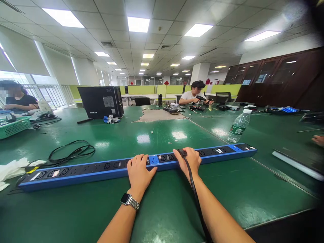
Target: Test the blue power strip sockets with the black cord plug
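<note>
A long blue power strip [101,178] with black socket panels lies slantwise across the green table. My left hand [139,172] grips it near the middle, fingers over the top and thumb along the near side, beside a blue socket section [154,160]. Further right, my right hand [190,162] is closed on the black plug [182,153] of a power cord [193,189]. The plug is at the strip's top face; my fingers partly hide it, so I cannot tell how deep it sits. The cord runs down along my right forearm. A watch [129,200] is on my left wrist.
Beyond the strip are a water bottle [239,126], a black computer case [101,102], gloves [111,119] and a coiled black cable [72,152]. A green basket [15,127] stands left. One person [193,96] holds a tool across the table; another person [19,98] sits left.
</note>
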Motion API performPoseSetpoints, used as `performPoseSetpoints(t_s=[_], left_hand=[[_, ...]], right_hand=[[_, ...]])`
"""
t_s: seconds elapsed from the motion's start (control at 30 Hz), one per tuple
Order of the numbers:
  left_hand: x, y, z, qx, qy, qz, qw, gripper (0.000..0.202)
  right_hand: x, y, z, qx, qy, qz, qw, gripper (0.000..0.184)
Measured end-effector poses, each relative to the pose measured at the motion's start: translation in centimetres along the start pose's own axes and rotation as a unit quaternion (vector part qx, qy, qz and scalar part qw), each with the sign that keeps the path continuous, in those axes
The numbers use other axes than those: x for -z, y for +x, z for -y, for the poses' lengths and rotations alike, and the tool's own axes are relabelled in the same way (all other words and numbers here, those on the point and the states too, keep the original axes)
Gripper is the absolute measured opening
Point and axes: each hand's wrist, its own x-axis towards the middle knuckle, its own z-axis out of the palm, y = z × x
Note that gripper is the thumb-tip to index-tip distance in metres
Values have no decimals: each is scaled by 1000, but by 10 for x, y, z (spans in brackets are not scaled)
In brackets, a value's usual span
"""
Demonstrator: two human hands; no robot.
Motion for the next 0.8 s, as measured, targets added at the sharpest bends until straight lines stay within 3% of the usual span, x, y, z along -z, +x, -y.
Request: performPoseSetpoints(t_s=[0.3,0.8], left_hand=[[0,-1,1,3,1,2,1000,43],[1,0,-1,4,5,7,1000,41]], right_hand=[[-5,5,-4,-56,10,-37,998,49],[0,3,18,-62,-102,-26,993,30]])
